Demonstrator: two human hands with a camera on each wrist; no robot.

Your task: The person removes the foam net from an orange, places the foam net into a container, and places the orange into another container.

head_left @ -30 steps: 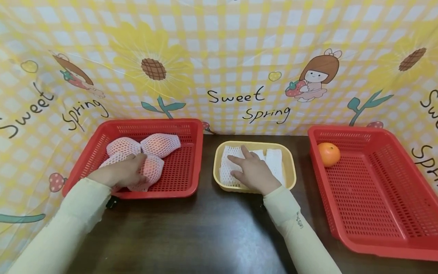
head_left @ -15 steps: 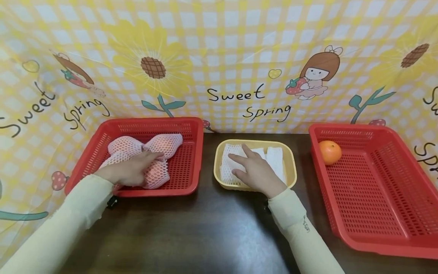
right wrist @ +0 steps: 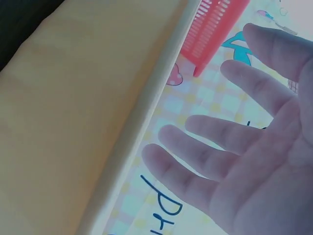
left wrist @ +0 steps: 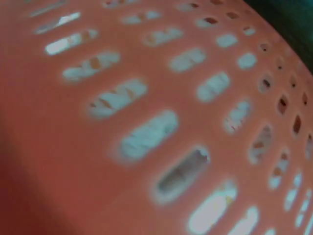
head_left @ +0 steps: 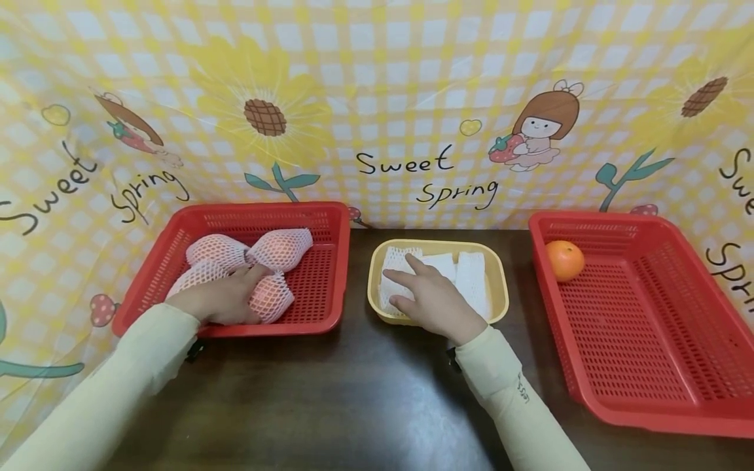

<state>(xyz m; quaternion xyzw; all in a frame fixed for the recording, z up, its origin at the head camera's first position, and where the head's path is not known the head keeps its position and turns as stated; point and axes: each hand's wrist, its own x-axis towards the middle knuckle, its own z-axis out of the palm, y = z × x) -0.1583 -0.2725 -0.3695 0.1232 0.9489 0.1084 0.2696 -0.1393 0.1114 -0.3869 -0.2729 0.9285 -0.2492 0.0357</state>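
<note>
Checked cloth across top; right hand over yellow tray at centre, fingers apart; left hand against netted fruit at left, cannot tell finger hold.

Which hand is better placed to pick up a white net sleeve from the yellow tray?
Probably the right hand: it is open above the tray, while the left hand is among wrapped fruits in a red basket.

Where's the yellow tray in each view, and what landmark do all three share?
Head: yellow tray at centre, partly hidden by the right hand.
Left wrist: not in it.
Right wrist: large, across the left side.
Shared landmark: left red basket; left in head, filling most of left wrist, near the top in right wrist.
</note>
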